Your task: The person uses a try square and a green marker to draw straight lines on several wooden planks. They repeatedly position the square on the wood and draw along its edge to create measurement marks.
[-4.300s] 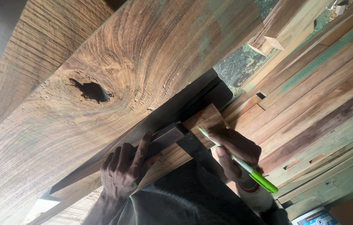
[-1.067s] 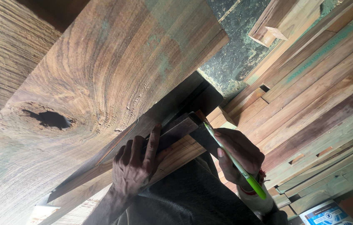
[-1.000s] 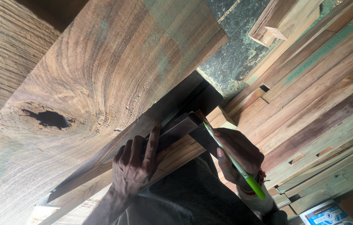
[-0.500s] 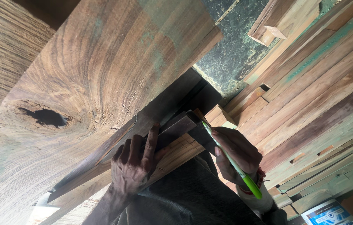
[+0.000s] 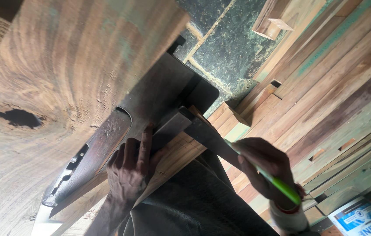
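Observation:
My left hand (image 5: 128,170) presses the dark wooden stock of a try square (image 5: 170,126) against a narrow light wooden strip (image 5: 181,154) lying across my lap. The square's dark metal blade (image 5: 211,139) runs across the strip toward my right hand (image 5: 266,168). That hand grips a green pen (image 5: 281,185), whose tip rests at the blade's edge. My dark trousers (image 5: 194,201) fill the space below the strip.
A broad wooden slab (image 5: 63,74) with a dark knot hole (image 5: 17,118) fills the left. A saw-like dark blade (image 5: 159,91) with a wooden handle (image 5: 89,159) lies beside it. Stacked battens (image 5: 338,83) cover the right, with a blue-and-white can (image 5: 360,218) and dark floor (image 5: 225,39).
My right hand and the pen have slid down and right along the square's blade. The view has shifted, so the dark blade's wooden handle and more floor now show.

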